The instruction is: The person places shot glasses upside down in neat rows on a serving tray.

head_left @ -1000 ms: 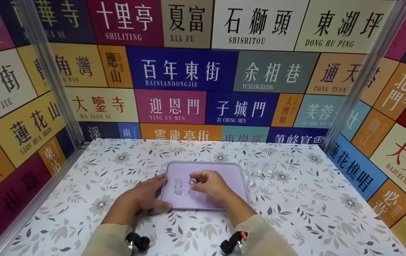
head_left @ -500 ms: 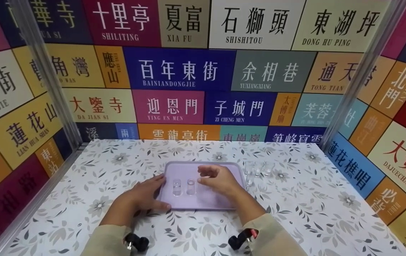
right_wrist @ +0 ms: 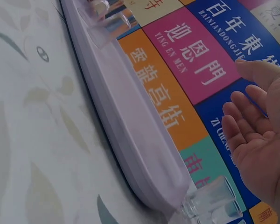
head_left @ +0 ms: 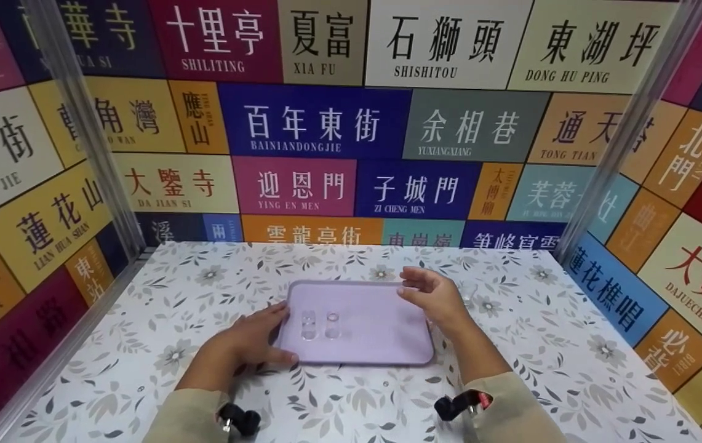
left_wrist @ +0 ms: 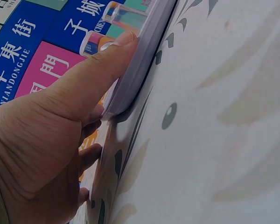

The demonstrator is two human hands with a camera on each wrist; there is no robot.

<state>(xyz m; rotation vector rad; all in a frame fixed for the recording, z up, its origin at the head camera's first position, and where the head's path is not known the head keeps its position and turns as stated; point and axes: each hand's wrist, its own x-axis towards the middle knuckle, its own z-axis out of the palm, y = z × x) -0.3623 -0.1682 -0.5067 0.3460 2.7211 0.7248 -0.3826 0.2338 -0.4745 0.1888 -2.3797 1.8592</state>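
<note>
Two small clear glasses, the left glass (head_left: 309, 327) and the right glass (head_left: 332, 327), stand upright side by side on the left part of a lilac tray (head_left: 382, 335). My left hand (head_left: 246, 338) rests at the tray's left side; its thumb (left_wrist: 109, 58) lies on the rim and the other fingers stretch along the edge, relaxed. Over the tray's far right corner hovers my right hand (head_left: 440, 301), fingers loosely bent and holding nothing. Beyond it, more clear glasses (right_wrist: 214, 200) stand close to the tray's right end, mostly hidden in the head view.
A white floral cloth (head_left: 351, 400) covers the table. Walls printed with coloured name panels (head_left: 317, 120) enclose the back and both sides, with clear corner posts (head_left: 615, 138) between them.
My right hand has let go of the right glass, leaving it standing on the tray, and has moved right to the tray's far right corner. The left hand stays in place.
</note>
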